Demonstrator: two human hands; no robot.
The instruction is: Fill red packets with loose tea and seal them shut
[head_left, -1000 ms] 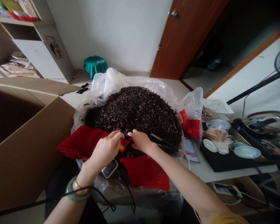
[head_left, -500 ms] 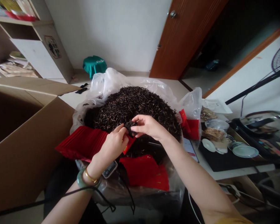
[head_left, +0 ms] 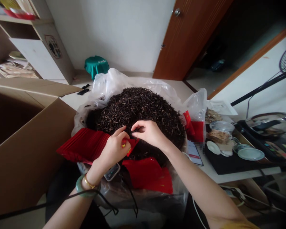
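Over a big mound of dark, dry tea leaves point(head_left: 140, 105) in a clear plastic bag point(head_left: 109, 82), both my hands work close together. My left hand point(head_left: 115, 144) is closed around a small red packet point(head_left: 132, 147), whose lower part shows past the fingers. Just right of it, my right hand point(head_left: 150, 133) is pinched, with a few dark leaves at the fingertips. Below my left hand lies a small scale point(head_left: 112, 172), partly hidden by the wrist. A stack of red packets point(head_left: 83, 144) sits at the left, and more red packets point(head_left: 150, 176) lie in front.
An open cardboard box point(head_left: 33, 152) stands at the left. To the right, a table point(head_left: 250, 175) holds a phone point(head_left: 194, 153), a clear jar point(head_left: 220, 132), white lids and a black appliance point(head_left: 271, 143). Further red packets point(head_left: 196, 131) lie by the bag's right edge. A black cable crosses my left forearm.
The dark clump of leaves between my hands is mostly gone from sight. My right fingers have drawn closer together, and yellow on the packet now shows between my left fingers.
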